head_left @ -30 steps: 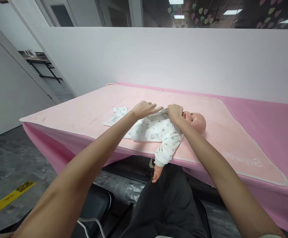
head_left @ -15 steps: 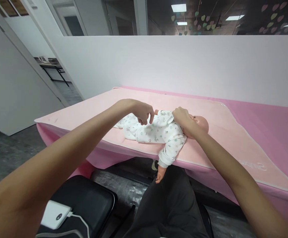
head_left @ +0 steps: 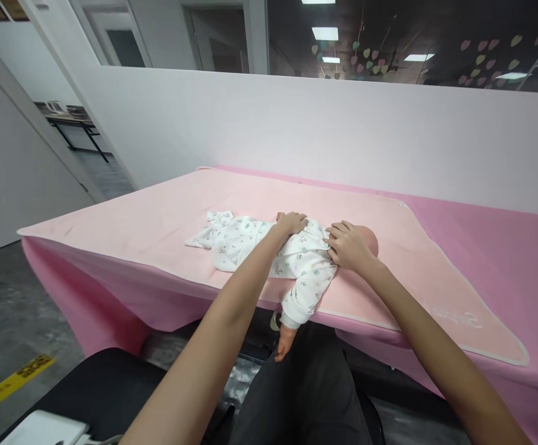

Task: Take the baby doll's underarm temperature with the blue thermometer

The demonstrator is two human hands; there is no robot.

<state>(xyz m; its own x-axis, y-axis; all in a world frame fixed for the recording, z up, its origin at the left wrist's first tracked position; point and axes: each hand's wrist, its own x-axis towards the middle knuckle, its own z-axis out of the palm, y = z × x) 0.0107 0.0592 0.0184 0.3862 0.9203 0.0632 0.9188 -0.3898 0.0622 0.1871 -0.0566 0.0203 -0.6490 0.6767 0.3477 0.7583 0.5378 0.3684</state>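
Observation:
A baby doll (head_left: 299, 253) in a white printed sleepsuit lies on its back on a pale pink mat (head_left: 157, 210), head to the right. Its near arm (head_left: 286, 341) hangs over the table edge. My left hand (head_left: 292, 224) is closed over the far sleeve by the chest; its fingertips are partly hidden. Across the doll's collar and lower face rests my right hand (head_left: 347, 246), fingers apart and touching the cloth. Most of the doll's face is covered by that hand. The sleepsuit's legs spread out flat to the left.
A darker pink cloth (head_left: 505, 247) covers the table under the mat. Behind it stands a white wall (head_left: 343, 136) with a window above. At lower left are a black chair (head_left: 106, 383) with a white device (head_left: 46, 426) and yellow floor tape (head_left: 13, 383).
My left hand has come down from above the doll's belly onto its far sleeve. My right hand's fingers have spread at the collar. The view has shifted slightly.

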